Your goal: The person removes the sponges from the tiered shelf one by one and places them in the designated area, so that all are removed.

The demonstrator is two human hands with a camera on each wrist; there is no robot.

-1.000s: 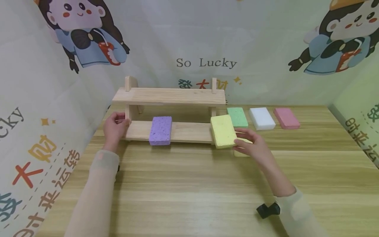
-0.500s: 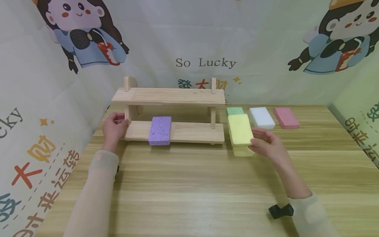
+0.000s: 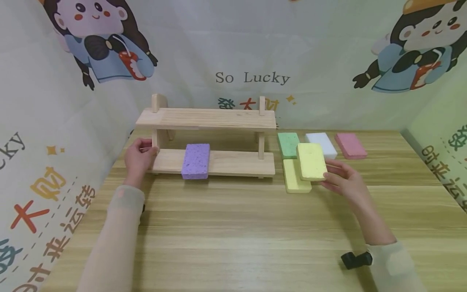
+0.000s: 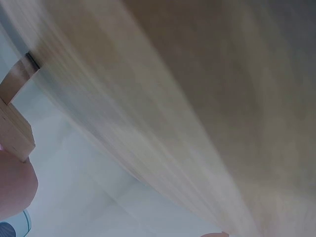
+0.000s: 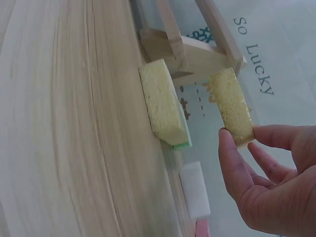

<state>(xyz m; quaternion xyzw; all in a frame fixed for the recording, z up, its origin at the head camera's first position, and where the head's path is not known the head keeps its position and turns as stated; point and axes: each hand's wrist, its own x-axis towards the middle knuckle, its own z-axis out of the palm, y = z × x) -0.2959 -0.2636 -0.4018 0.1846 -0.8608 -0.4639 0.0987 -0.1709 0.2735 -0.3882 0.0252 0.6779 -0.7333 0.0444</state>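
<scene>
My right hand (image 3: 348, 182) pinches a yellow sponge (image 3: 311, 161) by its right edge, thumb on one face and fingers on the other. In the right wrist view this sponge is held clear of the table. A second yellow sponge (image 3: 293, 178) lies on the table, partly covered by the held one in the head view. With its fingers at the left upright, my left hand (image 3: 138, 160) grips a two-tier wooden shelf (image 3: 206, 117). On the lower tier lies a purple sponge (image 3: 196, 161), its front end sticking out past the board.
Behind the yellow sponges, a green sponge (image 3: 287, 145), a white sponge (image 3: 326, 144) and a pink sponge (image 3: 351, 145) lie in a row on the wood-grain table (image 3: 233, 235). A printed cloth (image 3: 251, 44) hangs behind the table and along its sides.
My right hand has carried the yellow sponge rightward from the lower tier's right end, past the second yellow sponge. The left hand stays on the shelf, and the purple sponge stays put.
</scene>
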